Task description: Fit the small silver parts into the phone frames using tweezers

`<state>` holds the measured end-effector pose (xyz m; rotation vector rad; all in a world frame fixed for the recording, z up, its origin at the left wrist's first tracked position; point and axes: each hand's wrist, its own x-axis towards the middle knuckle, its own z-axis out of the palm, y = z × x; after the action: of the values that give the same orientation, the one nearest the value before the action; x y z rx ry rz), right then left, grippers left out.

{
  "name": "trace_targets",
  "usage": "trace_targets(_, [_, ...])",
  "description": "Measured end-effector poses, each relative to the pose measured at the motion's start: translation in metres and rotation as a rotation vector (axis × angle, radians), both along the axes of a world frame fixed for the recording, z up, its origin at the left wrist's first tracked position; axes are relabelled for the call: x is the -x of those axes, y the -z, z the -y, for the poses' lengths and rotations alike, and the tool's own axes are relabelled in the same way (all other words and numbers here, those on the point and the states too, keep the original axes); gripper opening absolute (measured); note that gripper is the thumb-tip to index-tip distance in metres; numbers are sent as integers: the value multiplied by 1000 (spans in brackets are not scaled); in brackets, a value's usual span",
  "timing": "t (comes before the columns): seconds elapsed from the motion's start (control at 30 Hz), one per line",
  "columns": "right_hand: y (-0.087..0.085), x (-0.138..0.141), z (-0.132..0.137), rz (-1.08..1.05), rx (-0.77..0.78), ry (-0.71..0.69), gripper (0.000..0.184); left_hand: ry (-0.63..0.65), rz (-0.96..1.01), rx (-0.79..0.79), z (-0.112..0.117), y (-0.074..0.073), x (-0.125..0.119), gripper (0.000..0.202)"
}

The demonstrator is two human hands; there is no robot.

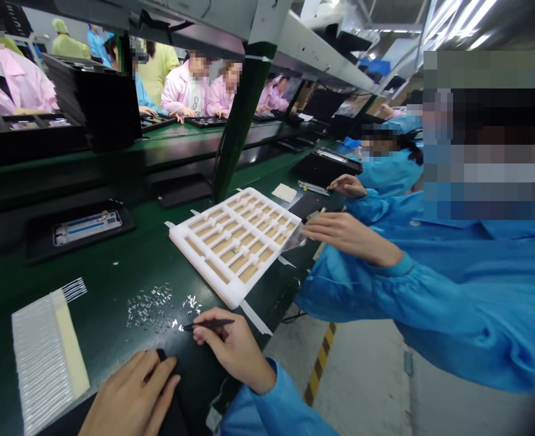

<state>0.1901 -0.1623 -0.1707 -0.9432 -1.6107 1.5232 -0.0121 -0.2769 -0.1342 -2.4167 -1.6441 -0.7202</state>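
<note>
My right hand [233, 345] is closed on black tweezers [208, 324] whose tip points left at a scatter of several tiny clear pieces [151, 306] on the dark green bench. Lower left, my left hand [131, 396] rests flat with fingers together on a black device [162, 357] at the bench's near edge. Beyond my right hand lies a white slotted tray [233, 242] with tan slots.
A white ribbed sheet with a cream strip [44, 357] lies at left. A black holder with a phone-like part [85, 227] sits behind. A co-worker in a blue coat at right reaches a hand [340, 233] to the tray's far corner. Several people in pink work across the line.
</note>
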Motion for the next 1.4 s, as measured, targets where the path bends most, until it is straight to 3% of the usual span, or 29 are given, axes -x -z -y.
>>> trace_targets(0.4, [3,3,-2,-49,80,-2,41,2,29,-5,-1,1,0,39])
trace_targets(0.63, [3,20,-2,-48,116,-37,35,14,6,-40,-4,-2,-1,42])
trace_targets(0.97, [8,-2,2,-7,80,100,37,25,-62,-84,-3,-4,0,48])
trace_targets(1.13, [4,2,1,15,51,93,26,-3,-56,-53,-3,-4,-1,45])
trace_targets(1.27, [4,7,-3,14,41,119,27,51,-97,-90,-5,-8,1,49])
trace_targets(1.4, [7,7,-4,6,40,142,30,19,-60,-72,-5,-6,1,47])
